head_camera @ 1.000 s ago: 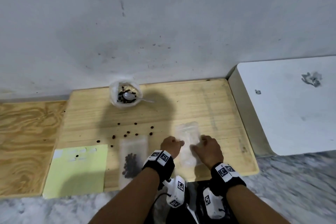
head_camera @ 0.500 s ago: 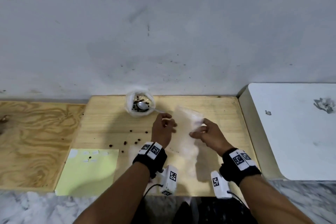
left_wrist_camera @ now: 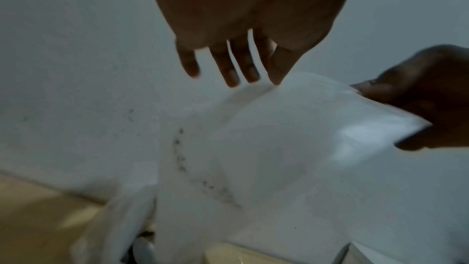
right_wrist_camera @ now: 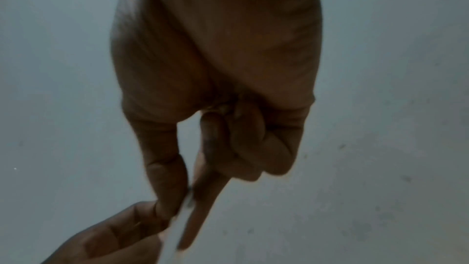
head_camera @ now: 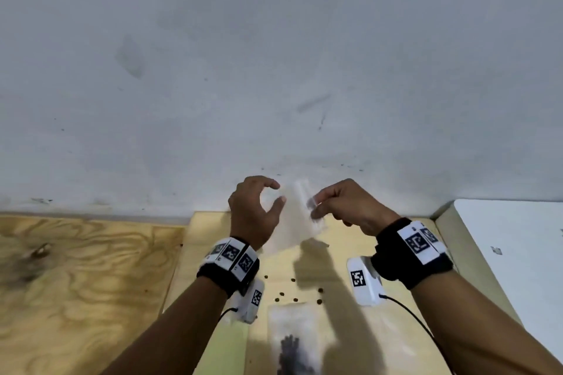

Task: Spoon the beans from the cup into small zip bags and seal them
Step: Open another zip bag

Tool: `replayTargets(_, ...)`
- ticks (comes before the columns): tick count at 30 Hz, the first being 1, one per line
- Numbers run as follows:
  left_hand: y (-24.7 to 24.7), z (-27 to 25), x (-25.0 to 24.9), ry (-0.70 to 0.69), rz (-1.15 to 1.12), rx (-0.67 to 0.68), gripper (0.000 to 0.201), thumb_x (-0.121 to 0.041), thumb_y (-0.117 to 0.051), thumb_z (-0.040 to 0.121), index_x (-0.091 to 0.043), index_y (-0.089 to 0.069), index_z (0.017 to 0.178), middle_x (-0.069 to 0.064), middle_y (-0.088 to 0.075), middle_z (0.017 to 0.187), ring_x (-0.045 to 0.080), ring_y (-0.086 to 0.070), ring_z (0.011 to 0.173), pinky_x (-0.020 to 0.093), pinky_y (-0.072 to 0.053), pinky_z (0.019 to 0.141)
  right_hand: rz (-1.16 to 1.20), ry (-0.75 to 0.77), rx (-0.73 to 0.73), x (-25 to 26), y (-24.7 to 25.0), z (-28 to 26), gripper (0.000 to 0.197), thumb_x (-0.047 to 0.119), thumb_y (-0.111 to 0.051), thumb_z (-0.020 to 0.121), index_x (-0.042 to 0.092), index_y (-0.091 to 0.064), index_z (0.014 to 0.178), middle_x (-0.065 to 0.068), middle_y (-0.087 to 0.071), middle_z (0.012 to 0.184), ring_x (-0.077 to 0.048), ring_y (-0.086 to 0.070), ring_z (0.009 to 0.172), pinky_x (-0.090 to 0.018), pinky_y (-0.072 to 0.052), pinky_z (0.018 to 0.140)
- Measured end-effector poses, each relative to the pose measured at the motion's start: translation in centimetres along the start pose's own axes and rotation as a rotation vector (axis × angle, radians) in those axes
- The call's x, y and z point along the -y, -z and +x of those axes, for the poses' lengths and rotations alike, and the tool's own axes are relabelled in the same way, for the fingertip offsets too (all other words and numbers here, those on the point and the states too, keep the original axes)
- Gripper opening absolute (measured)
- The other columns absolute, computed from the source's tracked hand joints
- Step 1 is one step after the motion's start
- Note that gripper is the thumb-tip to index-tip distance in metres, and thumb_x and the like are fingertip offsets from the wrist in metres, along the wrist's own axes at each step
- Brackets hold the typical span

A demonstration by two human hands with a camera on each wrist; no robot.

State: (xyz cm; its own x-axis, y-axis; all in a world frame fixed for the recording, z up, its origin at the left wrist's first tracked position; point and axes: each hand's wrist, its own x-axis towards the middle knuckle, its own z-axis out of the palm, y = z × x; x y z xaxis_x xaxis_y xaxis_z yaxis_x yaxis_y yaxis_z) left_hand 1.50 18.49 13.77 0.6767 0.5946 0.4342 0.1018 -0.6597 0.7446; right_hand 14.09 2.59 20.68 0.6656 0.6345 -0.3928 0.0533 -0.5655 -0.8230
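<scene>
Both hands have lifted the empty zip bag point(head_camera: 297, 216) off the table point(head_camera: 335, 277) to wall height; from the head view the right hand point(head_camera: 344, 204) pinches its right edge, long axis hanging down-left. Left wrist view: the left hand point(left_wrist_camera: 243, 33) is relaxed and unclenched, fingertips point(left_wrist_camera: 276, 71) just touching the bag's top edge, nearer its mouth. Right wrist view: thumb and forefinger clamp the edge.

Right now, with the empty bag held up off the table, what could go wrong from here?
1. Only the right hand pinches the bag, by its top edge; the left hand is open beside it, so the bag may slip or twist.
2. Loose beans already lie on the table; more spooning could add to them.
3. The filled bag lies below the wrists and could be knocked.
</scene>
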Motion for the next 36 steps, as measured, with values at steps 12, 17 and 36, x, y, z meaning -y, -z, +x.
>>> replayTargets(12, 3.7, 0.9, 2.5, 0.537, -0.526, 0.317, 0.02, -0.016, -0.073, 0.085, -0.005, -0.059, 0.075, 0.012, -0.07, 0.067, 0.025, -0.069, 0.065, 0.037, -0.061, 0.067, 0.156, 0.152, -0.148, 1.8, -9.9, 1.9, 0.014, 0.001, -0.081, 0.062, 0.01, -0.076, 0.07, -0.014, -0.074, 0.071, -0.02, -0.071, 0.067, -0.045, -0.061, 0.078)
replayTargets(17, 4.1, 1.1, 2.9, 0.503, -0.535, 0.388, 0.017, -0.002, -0.056, 0.094, -0.001, -0.059, 0.077, 0.015, -0.071, 0.071, 0.029, -0.072, 0.066, 0.03, -0.058, 0.06, 0.158, 0.057, -0.027, 1.6, -8.8, 2.1, 0.008, 0.011, -0.08, 0.079, 0.01, -0.072, 0.079, 0.003, -0.057, 0.061, -0.006, -0.046, 0.049, -0.016, -0.033, 0.043)
replayTargets(36, 0.6, 0.6, 2.5, 0.03, 0.254, 0.445, 0.138, -0.08, -0.073, 0.041, -0.022, -0.015, 0.151, -0.007, -0.033, 0.149, 0.012, -0.035, 0.135, 0.039, -0.034, 0.108, -0.062, 0.26, -0.07, 0.0, -6.2, 3.3, 0.029, -0.009, -0.05, 0.081, 0.016, -0.062, 0.074, -0.001, -0.058, 0.058, -0.012, -0.049, 0.039, -0.024, -0.044, 0.045)
